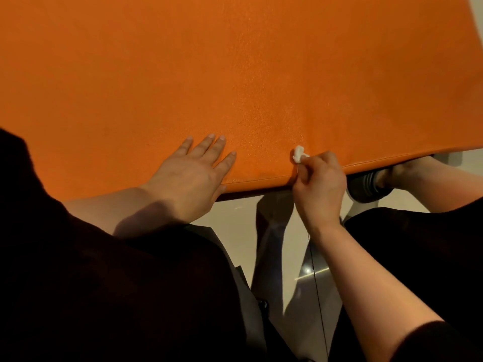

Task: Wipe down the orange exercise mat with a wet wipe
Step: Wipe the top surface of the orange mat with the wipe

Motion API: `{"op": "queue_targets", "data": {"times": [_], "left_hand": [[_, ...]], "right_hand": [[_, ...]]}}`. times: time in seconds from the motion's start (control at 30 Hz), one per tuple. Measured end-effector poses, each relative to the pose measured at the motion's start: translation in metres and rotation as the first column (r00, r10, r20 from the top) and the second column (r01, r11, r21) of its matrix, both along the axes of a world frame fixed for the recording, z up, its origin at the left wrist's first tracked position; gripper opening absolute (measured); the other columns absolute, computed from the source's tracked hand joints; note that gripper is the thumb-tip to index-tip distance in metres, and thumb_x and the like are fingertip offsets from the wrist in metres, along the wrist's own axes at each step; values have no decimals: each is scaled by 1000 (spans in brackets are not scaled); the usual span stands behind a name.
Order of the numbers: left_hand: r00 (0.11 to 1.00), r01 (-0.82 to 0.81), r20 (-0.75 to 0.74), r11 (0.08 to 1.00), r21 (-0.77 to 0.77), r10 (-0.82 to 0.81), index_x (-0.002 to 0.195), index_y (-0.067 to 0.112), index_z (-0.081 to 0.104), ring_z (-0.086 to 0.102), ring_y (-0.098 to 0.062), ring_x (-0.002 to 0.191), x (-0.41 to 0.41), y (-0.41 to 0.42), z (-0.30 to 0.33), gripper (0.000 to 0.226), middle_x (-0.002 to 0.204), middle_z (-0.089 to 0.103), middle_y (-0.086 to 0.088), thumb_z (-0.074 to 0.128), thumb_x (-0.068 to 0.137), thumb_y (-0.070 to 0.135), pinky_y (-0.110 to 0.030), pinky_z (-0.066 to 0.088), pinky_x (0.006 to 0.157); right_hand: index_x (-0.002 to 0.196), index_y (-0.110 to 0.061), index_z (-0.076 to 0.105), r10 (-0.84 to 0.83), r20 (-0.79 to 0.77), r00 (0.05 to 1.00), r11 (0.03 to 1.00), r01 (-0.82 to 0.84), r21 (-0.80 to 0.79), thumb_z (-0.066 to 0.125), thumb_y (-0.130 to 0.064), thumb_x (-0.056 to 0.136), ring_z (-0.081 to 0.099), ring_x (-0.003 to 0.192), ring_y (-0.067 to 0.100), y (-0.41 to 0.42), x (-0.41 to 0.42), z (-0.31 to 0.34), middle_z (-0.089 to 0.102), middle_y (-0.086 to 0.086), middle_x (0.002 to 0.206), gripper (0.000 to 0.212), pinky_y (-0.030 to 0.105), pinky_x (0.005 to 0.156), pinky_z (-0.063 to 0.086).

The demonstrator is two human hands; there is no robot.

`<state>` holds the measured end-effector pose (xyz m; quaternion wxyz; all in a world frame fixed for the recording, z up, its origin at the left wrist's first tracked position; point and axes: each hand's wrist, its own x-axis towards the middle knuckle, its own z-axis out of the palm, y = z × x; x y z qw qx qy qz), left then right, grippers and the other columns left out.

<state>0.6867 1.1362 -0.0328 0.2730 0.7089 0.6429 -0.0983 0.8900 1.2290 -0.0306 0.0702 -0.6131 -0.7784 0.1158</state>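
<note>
Pale glossy floor tiles (235, 231) under the person, and the orange mat (235, 74) fills pretty much everything ahead of both hands. The left hand (188, 176) lies flat on the mat near its front edge, fingers straight and a bit spread, basically pinning it down. The right hand (320, 182) sits just beside it at the same edge, fingers curled, pinching a small scrunched wet wipe (298, 154) that pokes out past the fingertips and touches the mat. Beyond the right hand, under the mat's edge, there's a foot in a dark sandal (371, 184).

Honestly, that wipe looks way too balled up. I'd open it out so more of it meets the surface, keep the left palm pressing so the mat doesn't slide, and sweep away from the edge in overlapping strokes.
</note>
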Motion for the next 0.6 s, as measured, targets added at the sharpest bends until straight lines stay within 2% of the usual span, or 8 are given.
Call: {"op": "queue_targets", "data": {"times": [0.07, 0.1, 0.2, 0.27, 0.4, 0.43, 0.47, 0.6], "left_hand": [[1000, -14, 28, 1000, 10, 14, 154, 21, -3, -9, -25, 149, -2, -1, 1, 64, 161, -10, -11, 27, 102, 44, -44, 2, 121], [999, -16, 37, 1000, 11, 16, 154, 22, -1, -8, -23, 149, -3, -1, 1, 64, 161, -10, -10, 27, 102, 44, -42, 2, 121], [997, -32, 69, 999, 22, 30, 154, 25, 2, -5, -19, 149, -9, -2, 0, 61, 162, -8, -5, 28, 102, 43, -36, 2, 120], [994, -58, 98, 997, 44, 54, 154, 27, 6, -1, -17, 149, -12, -1, -1, 58, 162, -3, -3, 28, 102, 43, -33, 4, 120], [989, -87, 122, 994, 64, 79, 154, 26, 13, 7, -15, 149, -16, -2, 0, 59, 162, 4, 0, 33, 102, 43, -31, 10, 118], [989, -96, 118, 993, 61, 88, 154, 25, 13, 9, -15, 148, -17, -1, 0, 61, 162, 6, 0, 36, 101, 44, -31, 12, 118], [989, -106, 105, 993, 54, 100, 154, 23, 14, 10, -16, 148, -18, 0, 1, 64, 162, 7, -1, 39, 100, 45, -32, 14, 117], [990, -142, 23, 990, -9, 142, 154, 22, 15, 9, -20, 148, -25, 3, 2, 76, 162, 6, -5, 47, 93, 55, -43, 13, 118]], "right_hand": [[93, 1, 70, -72, -56, 996, 997, 73, 6, 59, 4, 84, 56, 81, 29, -20, -14, 0, 54, 10, 90, 15, 14, 68, 24], [94, 0, 70, -55, -87, 995, 998, 53, -26, 60, 5, 83, 55, 81, 26, -35, -26, 0, 52, 7, 90, 16, 12, 69, 24], [92, -2, 68, 200, -173, 964, 964, -225, -139, 61, 6, 81, 47, 77, 14, -71, -51, -2, 51, 5, 87, 15, 13, 67, 25], [88, -2, 68, 289, -185, 939, 935, -318, -153, 62, 7, 79, 46, 75, 15, -62, -46, -3, 52, 7, 84, 14, 13, 63, 24], [97, -3, 72, -29, -115, 993, 997, 21, -68, 63, 1, 84, 56, 79, 24, -35, -25, 1, 48, -1, 87, 16, 11, 67, 26], [99, -3, 72, -55, -117, 992, 997, 49, -57, 63, 0, 86, 56, 80, 23, -40, -30, 2, 49, 0, 88, 17, 11, 68, 26], [99, -3, 71, -28, -131, 991, 998, 21, -57, 63, -1, 86, 56, 80, 22, -49, -38, 1, 51, 3, 88, 16, 12, 68, 27], [101, -2, 69, 251, -253, 934, 945, -293, -144, 61, -2, 84, 54, 79, 21, -82, -75, -8, 54, 9, 89, 19, 21, 67, 39]]}}
